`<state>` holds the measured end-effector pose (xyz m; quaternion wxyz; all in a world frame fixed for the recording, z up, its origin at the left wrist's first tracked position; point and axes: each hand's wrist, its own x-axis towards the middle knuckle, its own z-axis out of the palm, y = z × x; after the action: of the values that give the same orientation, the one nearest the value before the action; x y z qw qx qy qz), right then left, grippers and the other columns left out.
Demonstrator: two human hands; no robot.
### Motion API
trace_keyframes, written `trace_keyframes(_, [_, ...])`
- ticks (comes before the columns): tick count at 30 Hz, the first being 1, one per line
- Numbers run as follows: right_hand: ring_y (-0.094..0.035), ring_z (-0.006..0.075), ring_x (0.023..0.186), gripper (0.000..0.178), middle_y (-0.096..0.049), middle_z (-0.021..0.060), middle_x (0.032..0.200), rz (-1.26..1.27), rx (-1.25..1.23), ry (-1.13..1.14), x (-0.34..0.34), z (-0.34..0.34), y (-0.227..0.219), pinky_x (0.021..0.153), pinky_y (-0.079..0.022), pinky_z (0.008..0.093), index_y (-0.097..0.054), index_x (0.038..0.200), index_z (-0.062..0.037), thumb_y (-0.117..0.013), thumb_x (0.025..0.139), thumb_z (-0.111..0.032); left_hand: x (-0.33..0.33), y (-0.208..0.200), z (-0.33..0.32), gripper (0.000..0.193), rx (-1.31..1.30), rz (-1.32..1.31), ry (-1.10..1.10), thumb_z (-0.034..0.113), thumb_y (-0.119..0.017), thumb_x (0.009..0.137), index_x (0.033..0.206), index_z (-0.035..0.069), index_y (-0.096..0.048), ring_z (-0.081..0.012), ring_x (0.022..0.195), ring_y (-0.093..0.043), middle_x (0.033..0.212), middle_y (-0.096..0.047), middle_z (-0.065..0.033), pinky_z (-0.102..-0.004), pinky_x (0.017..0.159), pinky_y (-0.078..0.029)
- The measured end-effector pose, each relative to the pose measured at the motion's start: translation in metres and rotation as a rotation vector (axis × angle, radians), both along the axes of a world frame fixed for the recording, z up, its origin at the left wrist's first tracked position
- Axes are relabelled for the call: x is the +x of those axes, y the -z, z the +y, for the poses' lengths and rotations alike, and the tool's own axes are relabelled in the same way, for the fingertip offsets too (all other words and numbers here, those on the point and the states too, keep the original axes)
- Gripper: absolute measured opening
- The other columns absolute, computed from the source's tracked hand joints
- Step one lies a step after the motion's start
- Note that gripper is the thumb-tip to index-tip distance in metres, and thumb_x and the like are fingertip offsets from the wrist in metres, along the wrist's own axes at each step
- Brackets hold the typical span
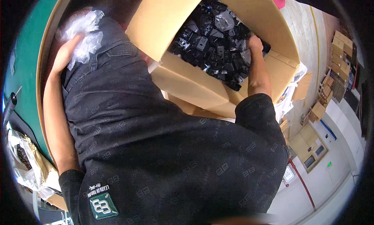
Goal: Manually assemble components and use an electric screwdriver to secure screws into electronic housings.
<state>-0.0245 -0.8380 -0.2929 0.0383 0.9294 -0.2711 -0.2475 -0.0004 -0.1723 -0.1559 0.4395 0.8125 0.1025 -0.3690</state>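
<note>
My left hand (69, 49) is up at the left, closed on a crumpled clear plastic bag (83, 30) that rests against my dark jeans. My right hand (255, 43) reaches down into a large open cardboard box (187, 80) filled with several small black plastic parts (210, 41). Its fingers are dug into the pile and hidden among the parts. A bit of clear plastic film (224, 19) lies on top of the parts. My dark shirt fills the lower middle of the view.
A green table surface with a wooden edge (43, 61) curves along the left. Foil and clear bags (27, 162) lie at the lower left, near a black-handled tool (11, 102). Stacked cardboard boxes (339, 57) stand on the floor at the right.
</note>
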Motion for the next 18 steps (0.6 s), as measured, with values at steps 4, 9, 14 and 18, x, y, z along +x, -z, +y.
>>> trace_keyframes(4, [-0.055,0.0326,0.113,0.04,-0.057,0.0159,0.122,0.272,-0.072,-0.041,-0.002,-0.022,0.035,0.091,-0.045,0.0431,-0.062,0.114,-0.0057,-0.033,0.091,-0.02,0.003,0.001,-0.001,0.05,0.02,0.003,0.003,0.034,-0.047,0.094,0.126,-0.004,-0.05,-0.0172,0.12,-0.044,0.13,-0.05,-0.0093,-0.0277,0.104,-0.028])
trace_keyframes(9, [-0.058,0.0331,0.108,0.041,-0.058,0.0172,0.119,0.211,-0.053,0.004,-0.017,-0.019,0.048,0.089,-0.047,0.0437,-0.063,0.111,-0.0047,-0.031,0.091,-0.022,-0.003,0.004,0.01,0.049,-0.001,0.014,-0.052,0.034,-0.047,0.094,0.125,-0.003,-0.051,-0.0174,0.12,-0.045,0.129,-0.051,-0.0093,-0.028,0.104,-0.028])
trace_keyframes(14, [-0.057,0.0385,0.105,0.044,-0.061,0.0214,0.11,0.001,0.02,0.001,-0.027,-0.006,0.029,0.088,-0.046,0.0462,-0.062,0.108,-0.0071,-0.035,0.089,-0.036,-0.009,-0.006,0.004,0.048,-0.041,0.11,-0.167,0.034,-0.047,0.093,0.124,-0.003,-0.052,-0.0175,0.12,-0.044,0.125,-0.053,-0.0077,-0.0273,0.105,-0.027])
trace_keyframes(18, [-0.064,0.0332,0.079,0.045,-0.068,0.0157,0.083,-0.4,0.104,-0.024,-0.029,-0.033,0.011,0.073,-0.047,0.0413,-0.066,0.079,-0.0024,-0.05,0.086,-0.044,-0.023,-0.003,0.024,0.045,-0.059,0.129,-0.218,0.033,-0.048,0.093,0.121,-0.002,-0.054,-0.0173,0.118,-0.045,0.123,-0.054,-0.0076,-0.0276,0.104,-0.028])
